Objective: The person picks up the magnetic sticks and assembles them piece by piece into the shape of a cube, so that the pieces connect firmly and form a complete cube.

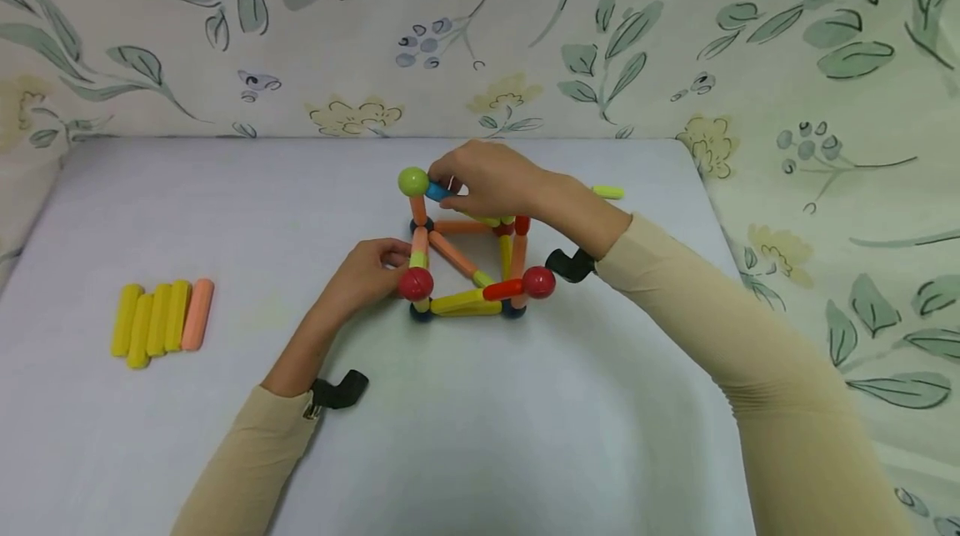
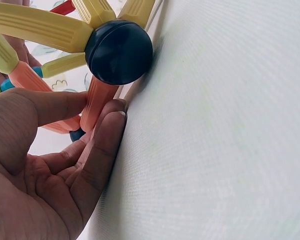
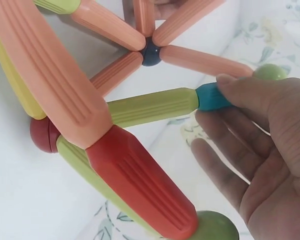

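A frame of magnetic rods and balls stands on the table, with dark blue balls [image 2: 119, 52] at lower corners and red balls [image 1: 416, 283] higher up in front. At its left side my left hand [image 1: 367, 276] pinches an orange rod [image 2: 97, 105] between thumb and fingers. My right hand [image 1: 491, 179] reaches over the back and holds a short blue rod [image 3: 212, 96] between thumb and fingers. This blue rod lines up end to end with a light green rod [image 3: 152, 107]. Its other end is at a green ball [image 1: 413, 182] on the back left upright.
Several yellow rods [image 1: 157, 319] and one orange rod [image 1: 198, 313] lie side by side on the left of the white table [image 1: 480, 436]. Behind my right forearm lies a loose light green rod [image 1: 607, 192]. Leaf-patterned cloth [image 1: 480, 36] hangs behind the table.
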Demonstrator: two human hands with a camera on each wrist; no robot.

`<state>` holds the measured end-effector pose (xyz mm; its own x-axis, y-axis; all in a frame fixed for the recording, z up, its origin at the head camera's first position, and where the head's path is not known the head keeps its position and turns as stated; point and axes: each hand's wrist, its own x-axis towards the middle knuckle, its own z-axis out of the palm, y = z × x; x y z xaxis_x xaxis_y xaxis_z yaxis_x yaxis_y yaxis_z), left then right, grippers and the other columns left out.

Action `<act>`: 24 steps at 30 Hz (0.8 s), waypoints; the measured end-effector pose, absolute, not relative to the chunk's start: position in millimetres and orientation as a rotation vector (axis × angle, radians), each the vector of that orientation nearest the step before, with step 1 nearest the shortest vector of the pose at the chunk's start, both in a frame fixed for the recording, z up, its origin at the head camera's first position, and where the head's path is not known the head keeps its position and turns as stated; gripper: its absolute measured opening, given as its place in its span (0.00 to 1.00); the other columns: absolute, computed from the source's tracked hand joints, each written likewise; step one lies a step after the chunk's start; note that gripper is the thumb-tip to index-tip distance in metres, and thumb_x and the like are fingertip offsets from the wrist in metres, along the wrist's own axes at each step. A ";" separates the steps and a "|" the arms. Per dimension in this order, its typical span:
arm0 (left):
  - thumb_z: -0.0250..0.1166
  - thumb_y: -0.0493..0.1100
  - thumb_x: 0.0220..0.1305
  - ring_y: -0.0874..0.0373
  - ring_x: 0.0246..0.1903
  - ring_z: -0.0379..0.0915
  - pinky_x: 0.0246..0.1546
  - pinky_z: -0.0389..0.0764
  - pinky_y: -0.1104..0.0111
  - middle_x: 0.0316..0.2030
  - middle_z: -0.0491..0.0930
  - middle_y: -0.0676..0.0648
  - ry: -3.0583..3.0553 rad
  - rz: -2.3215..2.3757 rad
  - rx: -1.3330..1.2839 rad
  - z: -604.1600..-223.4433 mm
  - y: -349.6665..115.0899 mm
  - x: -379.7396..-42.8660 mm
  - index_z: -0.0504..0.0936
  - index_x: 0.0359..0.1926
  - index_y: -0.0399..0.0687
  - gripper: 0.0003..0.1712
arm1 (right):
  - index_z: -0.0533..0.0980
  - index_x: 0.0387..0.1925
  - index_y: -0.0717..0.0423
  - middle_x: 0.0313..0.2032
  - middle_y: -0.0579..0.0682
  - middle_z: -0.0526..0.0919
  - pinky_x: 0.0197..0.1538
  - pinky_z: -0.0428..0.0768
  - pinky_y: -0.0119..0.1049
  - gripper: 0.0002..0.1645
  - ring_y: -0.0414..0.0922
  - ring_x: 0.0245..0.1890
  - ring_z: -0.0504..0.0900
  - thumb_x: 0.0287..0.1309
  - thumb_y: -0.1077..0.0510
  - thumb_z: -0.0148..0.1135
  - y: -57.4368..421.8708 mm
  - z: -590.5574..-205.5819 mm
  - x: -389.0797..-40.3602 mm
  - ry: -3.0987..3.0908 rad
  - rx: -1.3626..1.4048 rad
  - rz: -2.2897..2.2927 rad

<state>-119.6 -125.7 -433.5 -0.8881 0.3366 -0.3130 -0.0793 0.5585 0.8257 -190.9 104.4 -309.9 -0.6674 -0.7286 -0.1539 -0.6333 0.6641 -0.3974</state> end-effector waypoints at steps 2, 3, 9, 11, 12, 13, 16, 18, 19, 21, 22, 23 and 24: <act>0.66 0.44 0.69 0.46 0.47 0.77 0.43 0.78 0.65 0.51 0.85 0.35 2.351 1.285 0.204 -433.3 -126.0 -119.7 0.78 0.65 0.32 0.29 | 0.85 0.55 0.56 0.49 0.47 0.90 0.58 0.82 0.41 0.15 0.44 0.50 0.86 0.71 0.56 0.68 104.9 -309.2 -191.0 2.584 -1.090 -0.443; 0.66 0.44 0.69 0.47 0.47 0.77 0.43 0.78 0.66 0.51 0.85 0.35 2.349 1.286 0.201 -433.4 -126.2 -119.8 0.78 0.66 0.32 0.29 | 0.84 0.56 0.55 0.50 0.47 0.89 0.59 0.82 0.41 0.16 0.44 0.51 0.86 0.71 0.55 0.68 105.6 -308.2 -190.7 2.589 -1.090 -0.434; 0.67 0.45 0.69 0.47 0.46 0.76 0.43 0.77 0.65 0.51 0.84 0.36 2.358 1.274 0.186 -434.1 -128.5 -119.4 0.78 0.66 0.33 0.30 | 0.81 0.64 0.54 0.57 0.50 0.87 0.62 0.80 0.44 0.23 0.46 0.56 0.83 0.71 0.53 0.68 120.6 -294.5 -184.2 2.675 -1.030 -0.414; 0.67 0.45 0.69 0.47 0.46 0.76 0.43 0.77 0.65 0.50 0.84 0.36 2.365 1.268 0.184 -434.5 -129.1 -119.0 0.78 0.66 0.34 0.29 | 0.81 0.64 0.55 0.57 0.50 0.87 0.63 0.80 0.45 0.23 0.47 0.57 0.83 0.72 0.53 0.67 129.0 -288.9 -180.1 2.717 -1.005 -0.470; 0.67 0.45 0.69 0.47 0.46 0.76 0.42 0.77 0.65 0.51 0.84 0.36 2.364 1.266 0.182 -434.6 -129.3 -118.9 0.78 0.66 0.34 0.30 | 0.81 0.64 0.55 0.57 0.50 0.87 0.63 0.81 0.45 0.23 0.47 0.57 0.83 0.72 0.53 0.67 134.0 -287.0 -177.9 2.739 -0.994 -0.515; 0.67 0.45 0.69 0.47 0.46 0.76 0.42 0.77 0.65 0.51 0.84 0.36 2.365 1.263 0.176 -434.7 -129.5 -118.6 0.78 0.66 0.34 0.30 | 0.81 0.63 0.56 0.56 0.51 0.87 0.63 0.81 0.45 0.23 0.47 0.57 0.84 0.72 0.53 0.67 139.3 -286.0 -175.3 2.762 -0.983 -0.569; 0.67 0.46 0.70 0.47 0.47 0.77 0.42 0.78 0.65 0.51 0.85 0.36 2.375 1.249 0.165 -434.5 -129.6 -118.3 0.78 0.66 0.34 0.29 | 0.81 0.62 0.57 0.56 0.51 0.87 0.63 0.82 0.45 0.21 0.47 0.56 0.84 0.73 0.55 0.66 157.2 -288.0 -163.6 2.844 -0.941 -0.793; 0.68 0.46 0.69 0.47 0.47 0.78 0.42 0.78 0.65 0.51 0.85 0.36 2.384 1.246 0.167 -434.5 -129.3 -118.6 0.79 0.66 0.34 0.29 | 0.82 0.61 0.57 0.55 0.51 0.88 0.62 0.83 0.43 0.19 0.47 0.54 0.85 0.74 0.56 0.65 170.4 -296.1 -154.6 2.910 -0.885 -0.983; 0.68 0.46 0.69 0.47 0.47 0.78 0.42 0.78 0.65 0.51 0.85 0.36 2.389 1.244 0.171 -434.4 -129.1 -118.8 0.79 0.66 0.35 0.29 | 0.83 0.60 0.57 0.54 0.51 0.88 0.61 0.83 0.42 0.18 0.47 0.53 0.86 0.74 0.57 0.65 176.9 -301.4 -149.6 2.946 -0.846 -1.080; 0.68 0.46 0.69 0.46 0.47 0.78 0.42 0.79 0.65 0.50 0.86 0.36 2.396 1.243 0.180 -434.4 -128.0 -119.2 0.80 0.65 0.35 0.29 | 0.83 0.59 0.58 0.52 0.53 0.89 0.55 0.85 0.37 0.17 0.47 0.49 0.87 0.74 0.57 0.64 189.8 -315.5 -141.0 2.996 -0.722 -1.271; 0.68 0.46 0.68 0.46 0.47 0.78 0.42 0.79 0.65 0.50 0.86 0.36 2.397 1.244 0.181 -434.3 -127.3 -119.2 0.80 0.65 0.35 0.29 | 0.83 0.59 0.59 0.50 0.54 0.89 0.51 0.86 0.34 0.17 0.47 0.47 0.87 0.75 0.57 0.64 196.4 -324.2 -137.8 3.002 -0.630 -1.363; 0.69 0.46 0.68 0.46 0.48 0.78 0.42 0.79 0.65 0.51 0.86 0.36 2.394 1.245 0.183 -434.1 -126.9 -119.2 0.80 0.65 0.34 0.29 | 0.83 0.58 0.59 0.49 0.55 0.89 0.47 0.86 0.31 0.17 0.48 0.45 0.87 0.75 0.56 0.63 202.5 -333.3 -134.9 2.989 -0.525 -1.444; 0.69 0.46 0.68 0.46 0.47 0.78 0.42 0.79 0.65 0.51 0.86 0.36 2.390 1.245 0.177 -433.7 -126.2 -119.1 0.80 0.65 0.34 0.29 | 0.83 0.58 0.59 0.49 0.57 0.88 0.44 0.86 0.28 0.17 0.49 0.44 0.87 0.75 0.55 0.63 207.9 -342.8 -132.3 2.955 -0.420 -1.513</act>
